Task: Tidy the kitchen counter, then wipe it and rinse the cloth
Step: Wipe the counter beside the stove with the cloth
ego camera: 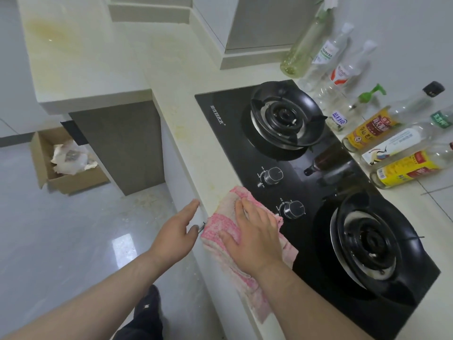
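A pink-and-white checked cloth (245, 244) lies on a cream counter (186, 133) marked with yellowish stains. Beside the cloth, a glossy black gas hob (306, 182) has black burner rings and silver-and-black knobs (272, 176). Behind the hob stand clear bottles (402, 165) with yellow, red, white and green labels, one with a green pump top (370, 93). A brown cardboard box (61, 160) sits on the pale grey floor.

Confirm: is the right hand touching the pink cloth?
Touching. The head view shows the right hand pressed flat, palm down, on the pink cloth at the counter edge beside the stove.
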`<state>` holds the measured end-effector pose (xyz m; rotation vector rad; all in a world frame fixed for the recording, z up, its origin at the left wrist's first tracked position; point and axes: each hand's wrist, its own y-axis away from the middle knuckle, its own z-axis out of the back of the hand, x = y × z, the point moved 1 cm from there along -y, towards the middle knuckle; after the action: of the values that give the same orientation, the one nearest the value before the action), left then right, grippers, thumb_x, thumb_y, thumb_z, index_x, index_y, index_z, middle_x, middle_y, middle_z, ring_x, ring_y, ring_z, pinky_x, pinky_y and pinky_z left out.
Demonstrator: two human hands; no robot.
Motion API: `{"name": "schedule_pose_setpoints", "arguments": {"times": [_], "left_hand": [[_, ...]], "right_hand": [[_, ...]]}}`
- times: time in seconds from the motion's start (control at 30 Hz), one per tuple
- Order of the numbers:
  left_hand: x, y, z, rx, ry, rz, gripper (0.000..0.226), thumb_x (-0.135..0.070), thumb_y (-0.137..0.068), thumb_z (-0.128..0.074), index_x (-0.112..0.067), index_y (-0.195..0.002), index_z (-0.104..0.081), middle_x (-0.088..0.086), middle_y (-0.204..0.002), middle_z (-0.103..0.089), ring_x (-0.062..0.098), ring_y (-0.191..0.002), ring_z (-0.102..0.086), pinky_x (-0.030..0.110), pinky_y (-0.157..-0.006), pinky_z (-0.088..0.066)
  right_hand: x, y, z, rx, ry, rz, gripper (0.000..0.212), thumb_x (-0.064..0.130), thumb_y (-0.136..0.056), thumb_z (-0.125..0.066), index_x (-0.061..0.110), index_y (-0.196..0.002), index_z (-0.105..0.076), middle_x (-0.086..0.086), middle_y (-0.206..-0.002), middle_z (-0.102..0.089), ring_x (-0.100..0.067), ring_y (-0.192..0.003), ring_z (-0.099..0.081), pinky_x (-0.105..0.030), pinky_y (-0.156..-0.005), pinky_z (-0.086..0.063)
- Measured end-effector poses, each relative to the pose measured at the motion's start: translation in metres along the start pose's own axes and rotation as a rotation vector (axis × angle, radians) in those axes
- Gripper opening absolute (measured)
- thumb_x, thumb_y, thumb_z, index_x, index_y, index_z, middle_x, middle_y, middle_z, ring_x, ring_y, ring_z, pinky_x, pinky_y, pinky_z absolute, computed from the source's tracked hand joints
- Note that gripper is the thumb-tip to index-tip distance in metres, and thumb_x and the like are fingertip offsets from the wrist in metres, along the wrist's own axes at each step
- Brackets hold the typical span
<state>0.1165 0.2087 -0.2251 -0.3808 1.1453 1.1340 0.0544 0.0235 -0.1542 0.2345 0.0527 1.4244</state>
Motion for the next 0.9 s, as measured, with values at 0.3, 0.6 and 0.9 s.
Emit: {"name": "schedule_pose_setpoints", "arguments": {"times": [0.3,0.6,0.9], "left_hand": [[-0.01,0.003,0.01,0.08,-0.007,0.039,0.062,-0.021,-0.097,-0.05,-0.037,-0.151,-0.024,-0.031,-0.139,-0.026,0.009,-0.134,-0.042,0.017,-0.106,-0.033],[-0.013,0.008,0.004,0.045,0.059,0.071,0.066,-0.025,-0.095,-0.056,-0.036,-0.151,-0.023,-0.012,-0.152,-0.035,0.006,-0.137,-0.037,0.021,-0.107,-0.036],[-0.015,0.007,0.002,0.028,0.166,0.193,0.061,-0.013,-0.094,-0.043,-0.041,-0.147,-0.032,-0.006,-0.149,-0.044,0.006,-0.135,-0.04,0.025,-0.107,-0.035]], "right_hand": [[-0.002,-0.006,0.005,0.025,0.08,0.147,0.073,0.064,-0.092,-0.038,0.018,-0.148,-0.037,-0.003,-0.155,-0.039,-0.02,-0.14,-0.032,-0.038,-0.117,-0.018],[-0.025,0.054,0.009,0.162,-0.024,0.246,0.066,0.052,-0.095,-0.033,0.031,-0.155,-0.018,0.014,-0.16,0.004,-0.003,-0.147,0.015,-0.032,-0.123,-0.004],[0.011,0.041,-0.01,0.072,-0.077,0.005,0.09,0.064,-0.082,-0.006,0.014,-0.155,0.01,0.003,-0.158,0.023,-0.011,-0.145,0.023,-0.023,-0.114,0.022]]}}
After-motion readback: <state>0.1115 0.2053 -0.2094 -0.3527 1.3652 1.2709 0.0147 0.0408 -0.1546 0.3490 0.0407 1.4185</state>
